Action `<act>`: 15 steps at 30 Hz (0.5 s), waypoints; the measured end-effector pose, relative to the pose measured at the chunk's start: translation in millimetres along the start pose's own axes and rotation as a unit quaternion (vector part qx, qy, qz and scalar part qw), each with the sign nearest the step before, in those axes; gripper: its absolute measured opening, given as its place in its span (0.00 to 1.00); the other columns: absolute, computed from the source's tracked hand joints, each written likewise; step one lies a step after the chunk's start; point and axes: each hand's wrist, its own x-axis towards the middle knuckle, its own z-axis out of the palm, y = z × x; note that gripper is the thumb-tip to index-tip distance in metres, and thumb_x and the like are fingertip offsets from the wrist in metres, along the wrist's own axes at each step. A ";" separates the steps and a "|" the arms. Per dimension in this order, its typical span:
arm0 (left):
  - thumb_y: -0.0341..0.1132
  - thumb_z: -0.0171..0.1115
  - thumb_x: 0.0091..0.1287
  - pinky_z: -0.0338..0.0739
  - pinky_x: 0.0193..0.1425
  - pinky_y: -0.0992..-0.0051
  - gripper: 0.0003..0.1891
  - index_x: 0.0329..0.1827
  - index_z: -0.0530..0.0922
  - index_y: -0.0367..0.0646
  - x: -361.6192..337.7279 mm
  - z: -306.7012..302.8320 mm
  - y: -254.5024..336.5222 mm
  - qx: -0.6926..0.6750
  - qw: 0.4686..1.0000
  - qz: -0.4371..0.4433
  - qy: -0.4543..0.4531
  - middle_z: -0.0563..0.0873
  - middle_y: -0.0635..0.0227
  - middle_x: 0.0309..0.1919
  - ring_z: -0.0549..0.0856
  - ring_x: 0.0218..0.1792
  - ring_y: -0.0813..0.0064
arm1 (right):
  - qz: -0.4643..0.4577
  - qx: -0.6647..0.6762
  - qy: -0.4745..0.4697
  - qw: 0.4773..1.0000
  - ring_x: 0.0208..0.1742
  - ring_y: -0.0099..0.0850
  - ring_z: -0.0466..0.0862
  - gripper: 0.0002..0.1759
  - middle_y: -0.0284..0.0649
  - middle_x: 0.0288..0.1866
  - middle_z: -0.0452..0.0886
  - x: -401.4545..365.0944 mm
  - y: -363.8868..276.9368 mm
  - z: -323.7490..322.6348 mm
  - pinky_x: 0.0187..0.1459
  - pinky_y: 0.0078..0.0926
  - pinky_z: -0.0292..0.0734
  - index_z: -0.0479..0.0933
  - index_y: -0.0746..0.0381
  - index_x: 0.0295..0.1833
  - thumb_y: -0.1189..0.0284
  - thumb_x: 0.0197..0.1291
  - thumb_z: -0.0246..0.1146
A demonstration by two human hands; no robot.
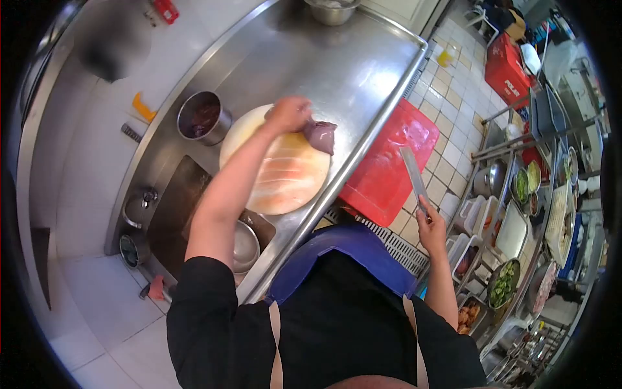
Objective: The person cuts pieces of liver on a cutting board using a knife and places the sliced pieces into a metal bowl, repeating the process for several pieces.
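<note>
My left hand (289,115) is closed on a glossy, purplish piece of meat (321,137) at the far right edge of a round cutting board (277,188). The board is thick and pale, with wet reddish stains across its surface. Off to the right, away from the board, my right hand (431,225) grips a kitchen knife (413,170) by its handle. Its long, broad blade points up and away over a red plastic lid or crate (395,155). Left of the board stands a deep metal pot (205,118) with dark red meat in it.
The board rests on a steel counter (317,61) with a raised rim, partly over a sink (178,201). A metal bowl (245,246) sits in the sink, near a tap (134,211). Another bowl (332,11) is at the back. On the right, racks (512,223) hold trays and bowls of food.
</note>
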 end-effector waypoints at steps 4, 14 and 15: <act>0.42 0.71 0.65 0.81 0.69 0.55 0.25 0.64 0.85 0.40 8.0 57.3 47.7 0.143 0.978 0.006 -0.150 0.84 0.42 0.65 0.86 0.62 0.44 | 0.041 -0.019 0.004 0.999 0.26 0.17 0.67 0.24 0.32 0.32 0.79 -7.2 -3.6 -11.9 0.31 0.24 0.69 0.82 0.57 0.75 0.73 0.75 0.67; 0.41 0.78 0.52 0.82 0.59 0.57 0.26 0.51 0.79 0.38 -22.8 32.8 54.3 0.078 0.979 -0.043 -0.182 0.83 0.48 0.53 0.85 0.53 0.47 | -0.023 -0.027 -0.085 0.996 0.28 0.34 0.82 0.24 0.53 0.42 0.89 10.3 20.4 16.0 0.39 0.33 0.79 0.83 0.57 0.72 0.70 0.72 0.69; 0.41 0.79 0.52 0.81 0.58 0.57 0.27 0.52 0.77 0.40 -25.9 30.2 54.2 0.081 0.977 -0.034 -0.195 0.83 0.49 0.51 0.85 0.53 0.47 | -0.022 -0.025 -0.088 0.996 0.28 0.34 0.82 0.24 0.53 0.42 0.89 14.3 19.0 18.0 0.39 0.33 0.79 0.83 0.57 0.72 0.70 0.72 0.69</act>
